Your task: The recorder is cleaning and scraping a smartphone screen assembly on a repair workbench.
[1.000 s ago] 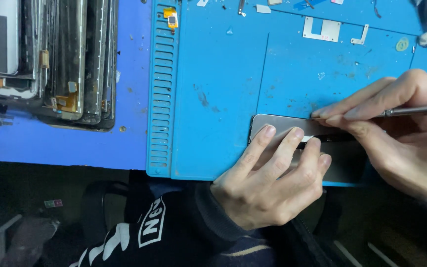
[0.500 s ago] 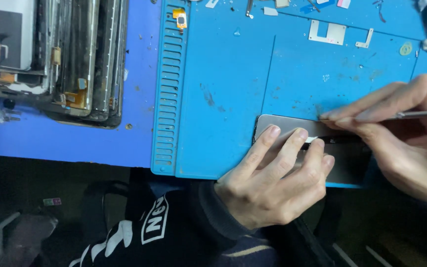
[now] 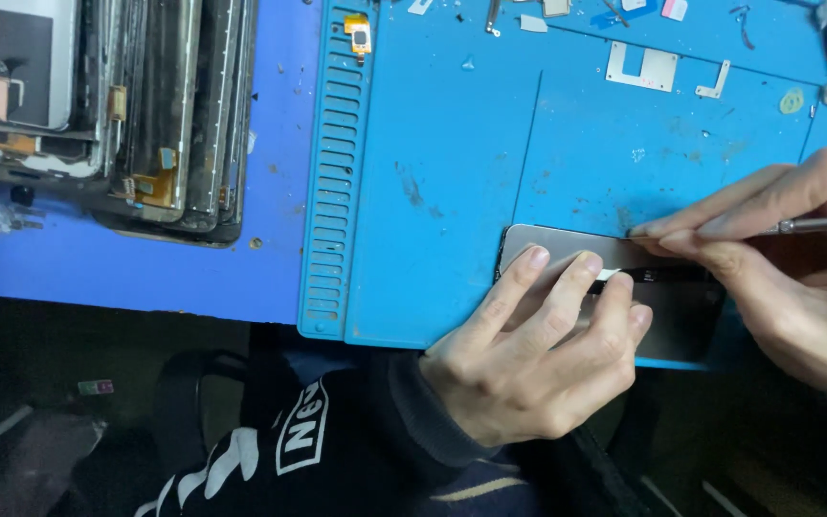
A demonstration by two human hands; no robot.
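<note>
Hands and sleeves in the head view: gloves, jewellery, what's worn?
Both hands are bare: no gloves, rings or watch show. The left hand comes out of a dark sleeve with a ribbed cuff; the dark garment below it bears white lettering and stripes. The right hand shows no sleeve before the frame edge.

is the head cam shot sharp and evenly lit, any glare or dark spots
Head view: the textured blue silicone work mat is bright and evenly lit; the flat grey metal phone back plate shows a soft sheen, no hard glare; the left hand and right hand look sharp, the thin metal tool slightly soft; the lower frame below the table edge falls into deep shadow.
</note>
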